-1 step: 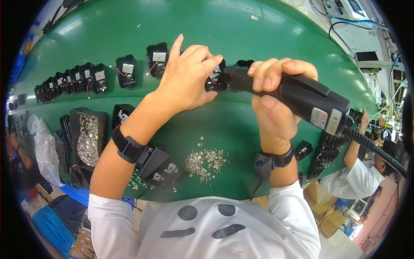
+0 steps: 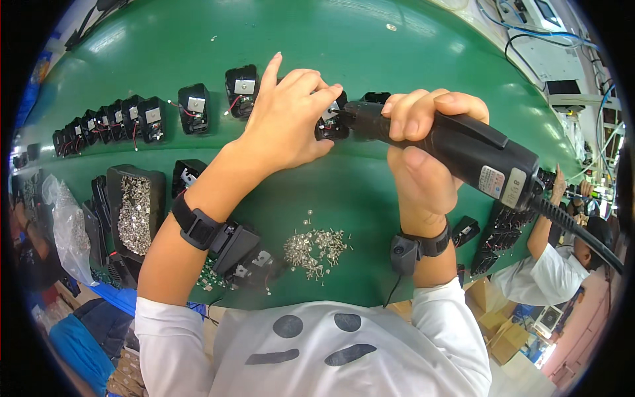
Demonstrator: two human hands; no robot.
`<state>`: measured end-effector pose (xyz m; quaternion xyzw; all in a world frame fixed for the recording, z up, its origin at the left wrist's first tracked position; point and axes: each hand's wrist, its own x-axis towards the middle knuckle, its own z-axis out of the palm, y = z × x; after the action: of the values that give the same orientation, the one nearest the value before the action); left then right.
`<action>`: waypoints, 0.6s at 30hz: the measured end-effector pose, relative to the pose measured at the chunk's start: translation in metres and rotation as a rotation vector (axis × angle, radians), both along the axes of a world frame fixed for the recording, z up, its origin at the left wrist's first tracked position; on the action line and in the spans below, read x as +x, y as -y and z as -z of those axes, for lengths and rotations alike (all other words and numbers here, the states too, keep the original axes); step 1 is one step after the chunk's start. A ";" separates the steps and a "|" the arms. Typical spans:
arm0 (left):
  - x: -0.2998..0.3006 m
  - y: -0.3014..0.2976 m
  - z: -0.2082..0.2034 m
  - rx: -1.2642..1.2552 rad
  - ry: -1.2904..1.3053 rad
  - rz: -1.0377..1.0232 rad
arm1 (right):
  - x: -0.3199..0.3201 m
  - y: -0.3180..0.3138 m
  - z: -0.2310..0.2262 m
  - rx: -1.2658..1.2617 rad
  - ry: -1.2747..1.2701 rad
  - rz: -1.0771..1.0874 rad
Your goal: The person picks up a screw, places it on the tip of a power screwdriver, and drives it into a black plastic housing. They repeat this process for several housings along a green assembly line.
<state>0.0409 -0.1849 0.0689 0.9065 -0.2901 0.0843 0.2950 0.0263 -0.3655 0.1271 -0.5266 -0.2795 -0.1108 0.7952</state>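
Note:
My right hand (image 2: 433, 142) is wrapped around a black corded electric screwdriver (image 2: 486, 159), which lies nearly level with its tip pointing left. The bit meets a metal plate in a small black plastic housing (image 2: 334, 126). My left hand (image 2: 288, 119) steadies this housing from its left side, thumb and fingers closed about it, one finger raised away. My fingers hide much of the housing, and a screw under the bit cannot be made out. Nearer to me a loose pile of small silver screws (image 2: 314, 251) lies on the green table (image 2: 357, 178).
A row of similar black housings (image 2: 152, 119) with metal plates and red wires runs off left. A black bin (image 2: 159, 192) of screws and a clear plastic bag (image 2: 71, 231) stand at left. More black parts (image 2: 499, 238) lie at right, near another person (image 2: 549, 271).

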 end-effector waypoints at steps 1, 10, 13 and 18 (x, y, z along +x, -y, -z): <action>0.000 -0.001 0.001 -0.001 -0.003 -0.001 | 0.001 0.000 0.001 0.005 -0.001 -0.005; 0.006 -0.006 0.011 -0.064 -0.072 -0.019 | 0.027 0.001 -0.018 -0.390 0.083 -0.180; 0.005 -0.011 0.008 0.015 -0.104 -0.089 | 0.028 -0.010 -0.017 -0.607 0.084 -0.253; 0.009 -0.007 0.012 -0.049 -0.095 -0.036 | 0.038 -0.020 -0.014 -0.458 -0.028 -0.366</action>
<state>0.0496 -0.1784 0.0571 0.9070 -0.2571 0.0537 0.3291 0.0638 -0.3455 0.1414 -0.6346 -0.3767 0.1076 0.6661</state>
